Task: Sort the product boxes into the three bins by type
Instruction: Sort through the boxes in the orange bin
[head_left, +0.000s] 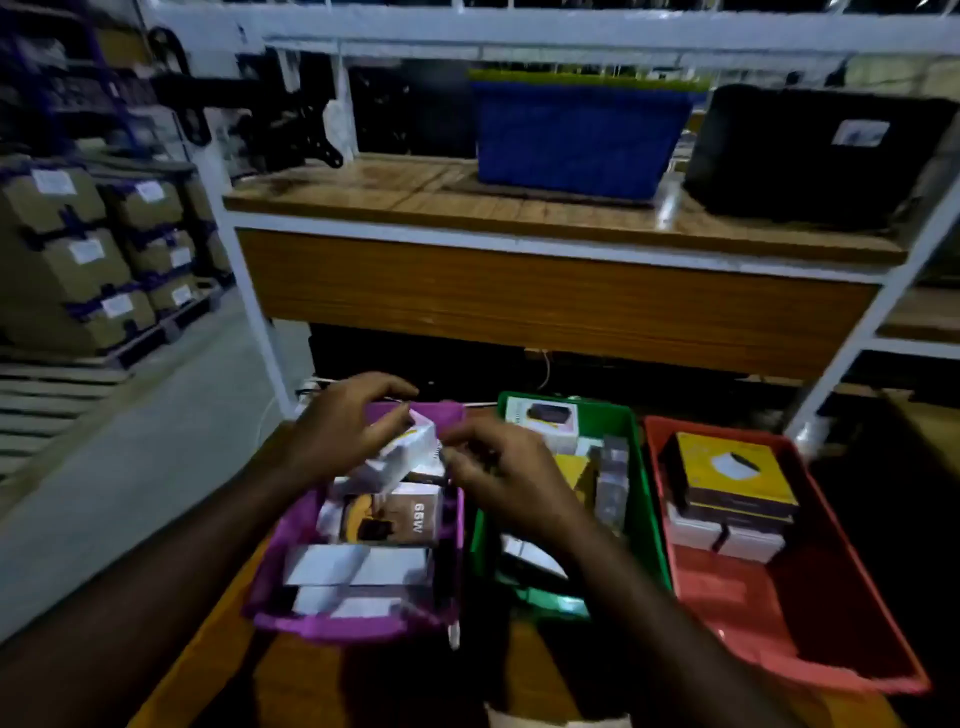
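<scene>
1. Three bins sit side by side on a wooden surface: a purple bin on the left, a green bin in the middle, a red bin on the right.
2. The left hand is over the far end of the purple bin, fingers curled round a white box held tilted above the boxes already lying there.
3. The right hand is just beside it, over the gap between the purple and green bins, its fingertips bent toward the white box's near edge. The blur keeps me from telling whether it grips the box or only touches it.
4. Under the held box, in the purple bin, lies a brown box marked 65W, and nearer me a few white boxes lie flat.
5. The green bin holds a white box with a dark picture at its far end, a yellow box and a clear pack standing along the right wall.
6. The red bin has a yellow-and-black box stacked on some white ones at its far end.
7. Behind the bins stands a white-framed shelf with a wooden board, carrying a blue crate and a black case.
8. Off to the left, brown cartons are piled on a pallet on the floor.
</scene>
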